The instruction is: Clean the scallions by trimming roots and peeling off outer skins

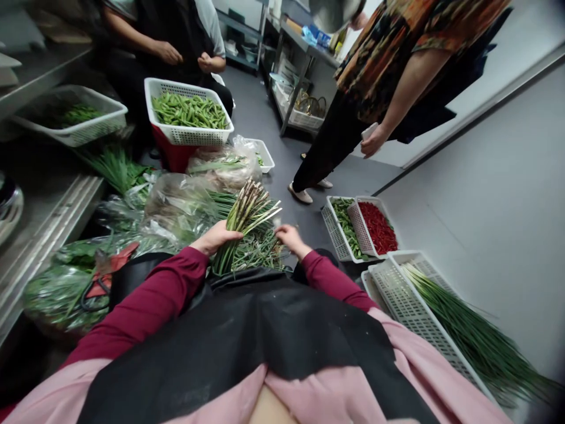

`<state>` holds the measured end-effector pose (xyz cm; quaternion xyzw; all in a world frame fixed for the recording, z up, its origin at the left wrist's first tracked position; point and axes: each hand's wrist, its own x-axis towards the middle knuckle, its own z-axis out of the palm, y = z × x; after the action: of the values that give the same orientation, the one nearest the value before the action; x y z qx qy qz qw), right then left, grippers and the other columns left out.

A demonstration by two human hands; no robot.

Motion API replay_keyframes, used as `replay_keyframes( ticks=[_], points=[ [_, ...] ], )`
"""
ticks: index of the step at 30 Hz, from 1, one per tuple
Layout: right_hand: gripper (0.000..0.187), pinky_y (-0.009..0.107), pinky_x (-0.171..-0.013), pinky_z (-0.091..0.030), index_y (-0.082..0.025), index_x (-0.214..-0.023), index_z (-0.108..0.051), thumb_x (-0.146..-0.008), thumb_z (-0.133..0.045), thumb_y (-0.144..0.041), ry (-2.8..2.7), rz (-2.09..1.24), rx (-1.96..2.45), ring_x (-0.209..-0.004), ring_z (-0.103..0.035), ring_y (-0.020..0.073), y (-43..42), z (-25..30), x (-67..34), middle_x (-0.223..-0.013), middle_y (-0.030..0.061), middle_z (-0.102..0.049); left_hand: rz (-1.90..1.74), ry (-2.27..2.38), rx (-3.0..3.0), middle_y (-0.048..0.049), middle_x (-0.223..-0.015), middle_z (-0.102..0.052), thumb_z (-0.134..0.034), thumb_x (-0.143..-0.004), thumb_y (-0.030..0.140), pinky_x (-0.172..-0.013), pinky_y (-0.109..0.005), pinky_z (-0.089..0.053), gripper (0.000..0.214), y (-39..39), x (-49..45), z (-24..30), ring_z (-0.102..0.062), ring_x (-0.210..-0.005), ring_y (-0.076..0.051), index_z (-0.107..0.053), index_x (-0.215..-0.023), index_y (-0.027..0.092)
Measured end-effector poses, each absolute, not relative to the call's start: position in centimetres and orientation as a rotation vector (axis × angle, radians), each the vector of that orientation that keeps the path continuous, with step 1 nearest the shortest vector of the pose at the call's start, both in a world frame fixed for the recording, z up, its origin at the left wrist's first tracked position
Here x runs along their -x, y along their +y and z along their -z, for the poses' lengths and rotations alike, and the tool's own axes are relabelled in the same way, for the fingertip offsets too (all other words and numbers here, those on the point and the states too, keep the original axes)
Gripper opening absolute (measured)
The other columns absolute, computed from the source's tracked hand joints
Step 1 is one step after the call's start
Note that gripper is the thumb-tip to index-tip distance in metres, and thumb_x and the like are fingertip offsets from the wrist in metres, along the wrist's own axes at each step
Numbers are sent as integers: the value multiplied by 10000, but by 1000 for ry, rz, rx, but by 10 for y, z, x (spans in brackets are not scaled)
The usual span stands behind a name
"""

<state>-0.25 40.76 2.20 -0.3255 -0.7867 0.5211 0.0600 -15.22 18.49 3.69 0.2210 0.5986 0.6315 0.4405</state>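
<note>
My left hand (216, 238) is closed round a bunch of long green stalks (245, 215), held upright with pale cut ends fanned at the top. My right hand (289, 237) is at the bunch's right side, fingers pinched on a thin stalk among loose stalks (258, 250) lying on my lap. Both sleeves are dark red, over a black apron (247, 341).
Plastic bags of greens (176, 206) and red scissors (108, 271) lie to the left. A white basket of green pods (188, 112) stands ahead, by a seated person (176, 41). A standing person (388, 76) is at right. Baskets hold red chillies (377, 227) and long chives (468, 330).
</note>
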Motion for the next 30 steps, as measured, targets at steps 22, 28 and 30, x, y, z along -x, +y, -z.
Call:
replay_keyframes(
  ticks=[22,28,30],
  points=[
    [291,261,-594,-479,-191,-791,-502,-751,-652,-438,-1234,-2088,833,-560,-562,107,371,-46,19,-665,-13,-590,-1557,1406,-365,-48,-653,-689,-781,-537,266,-597,-285,-511,270,201,139,-27,-637,-604,-184,-677,-740,121],
    [241,183,-429,-300,-178,-819,-585,-707,-681,-369,-1672,-1794,804,-429,-339,42,381,-64,20,-551,-83,-429,-1624,1296,-276,-68,-734,-711,-770,-552,237,-538,-263,-521,285,201,140,-29,-651,-616,-177,-680,-792,112],
    [274,188,-427,-292,-174,-812,-587,-653,-721,-353,-1876,-1949,805,-435,-355,45,360,-55,24,-561,-79,-468,-1619,1249,-298,-59,-760,-718,-770,-554,220,-557,-261,-525,305,202,136,-29,-652,-613,-168,-674,-827,121]
  ],
)
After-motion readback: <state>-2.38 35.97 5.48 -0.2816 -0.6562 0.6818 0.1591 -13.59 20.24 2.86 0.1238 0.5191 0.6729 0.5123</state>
